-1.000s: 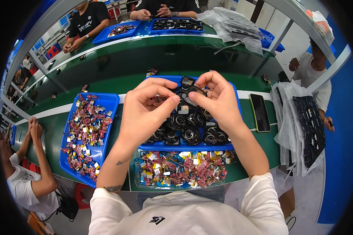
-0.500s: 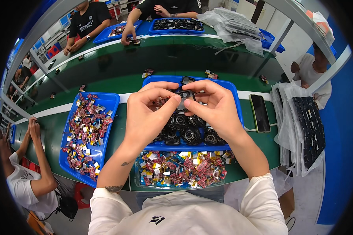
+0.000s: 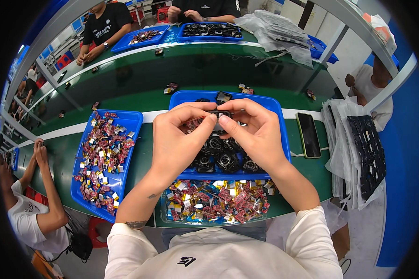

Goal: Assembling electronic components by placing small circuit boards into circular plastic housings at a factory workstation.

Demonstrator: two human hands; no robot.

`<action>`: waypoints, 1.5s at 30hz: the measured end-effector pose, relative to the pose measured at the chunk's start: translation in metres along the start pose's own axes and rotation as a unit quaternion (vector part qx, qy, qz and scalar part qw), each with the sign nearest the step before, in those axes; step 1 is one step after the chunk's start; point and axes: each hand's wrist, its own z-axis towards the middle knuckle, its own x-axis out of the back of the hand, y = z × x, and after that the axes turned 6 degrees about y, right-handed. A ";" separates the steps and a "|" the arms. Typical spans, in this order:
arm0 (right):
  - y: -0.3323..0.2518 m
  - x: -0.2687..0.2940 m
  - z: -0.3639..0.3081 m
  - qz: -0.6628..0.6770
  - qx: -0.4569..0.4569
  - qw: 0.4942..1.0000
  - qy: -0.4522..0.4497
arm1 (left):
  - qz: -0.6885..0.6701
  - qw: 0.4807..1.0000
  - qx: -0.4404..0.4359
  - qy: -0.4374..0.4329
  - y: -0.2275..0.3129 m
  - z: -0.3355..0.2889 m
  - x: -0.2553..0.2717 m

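Observation:
Between the fingertips of both hands is a small black watch case [image 3: 219, 113], held above a blue tray [image 3: 228, 176]. My left hand [image 3: 176, 135] pinches its left side with thumb and forefinger. On the other side, my right hand [image 3: 255, 132] grips it the same way, thumb tip pressed near its face. Fingers cover much of the case, so its inside cannot be made out. Several black watch cases [image 3: 227, 161] with round parts fill the tray below. Another dark case [image 3: 223, 97] lies at the tray's far edge.
Left stands a blue tray [image 3: 137, 122] of small red circuit boards [image 3: 102, 149]; nearer me, a clear tray [image 3: 223, 201] holds more. Rightward lie a phone [image 3: 308, 135] and stacked bagged black parts [image 3: 365, 153]. Small assemblies [image 3: 171, 88] sit on the green belt [image 3: 135, 81]. Co-workers sit around.
The watch case has tipped, showing less of its face, and my fingers have shifted slightly. Pieces on the belt have drifted left. A co-worker's hand across has drawn back, leaving a small piece there.

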 end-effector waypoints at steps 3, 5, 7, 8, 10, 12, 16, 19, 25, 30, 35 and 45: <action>0.002 -0.001 0.000 -0.009 0.008 1.000 0.017 | 0.036 0.999 -0.008 -0.002 0.006 -0.003 -0.001; 0.002 0.000 0.000 -0.015 0.026 0.999 0.026 | 0.042 0.999 0.000 -0.004 0.009 -0.004 -0.001; 0.006 0.002 0.001 -0.010 0.056 0.998 0.040 | 0.040 0.999 -0.017 -0.012 0.008 -0.004 -0.004; 0.007 0.003 0.003 -0.006 0.074 0.996 0.047 | 0.040 0.999 -0.028 -0.016 0.009 -0.003 -0.004; 0.007 0.006 0.005 0.001 0.059 0.997 0.050 | 0.014 1.000 -0.020 -0.008 0.010 -0.004 -0.004; 0.007 0.008 0.007 0.035 0.043 0.997 0.055 | 0.003 1.000 -0.025 -0.006 0.011 -0.004 -0.004; 0.010 0.007 0.010 0.086 0.038 0.995 0.045 | 0.043 0.997 -0.068 -0.002 0.014 -0.003 0.000; 0.006 0.008 0.009 0.073 0.013 0.996 0.051 | 0.090 0.992 -0.083 -0.013 0.014 -0.003 0.000; 0.000 0.011 0.010 0.018 0.073 0.995 0.065 | -0.096 0.990 0.069 -0.075 0.018 -0.003 0.005; -0.006 0.009 0.004 0.003 0.106 0.991 0.078 | -0.168 0.974 0.127 -0.083 0.012 0.000 0.003; -0.009 0.008 0.001 -0.015 0.101 0.993 0.053 | -0.153 0.977 0.142 -0.052 0.016 -0.003 -0.001; -0.002 0.008 0.001 0.031 0.116 0.992 0.041 | -0.103 0.988 0.113 -0.037 0.018 -0.001 -0.003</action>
